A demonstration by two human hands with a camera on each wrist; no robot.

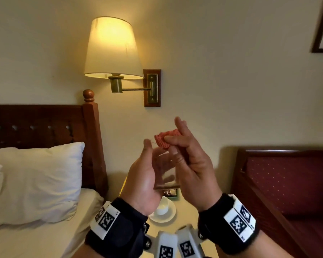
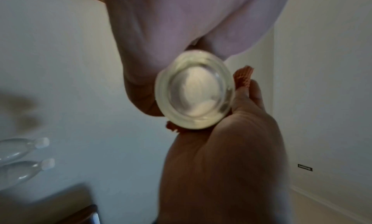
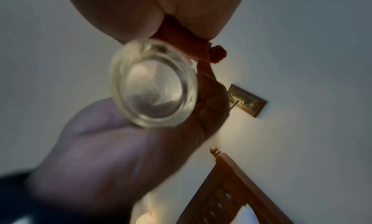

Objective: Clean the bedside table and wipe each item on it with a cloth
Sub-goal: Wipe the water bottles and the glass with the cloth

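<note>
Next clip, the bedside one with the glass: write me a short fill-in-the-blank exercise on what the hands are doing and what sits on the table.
1. The left hand holds a clear drinking ____ up in front of the wall.
2. The right hand pinches a cloth whose colour is ____.
3. On the bedside table below the hands, a white cup stands on a ____.
4. The wall lamp above the headboard is switched ____.

Missing words: glass; orange; saucer; on
</note>
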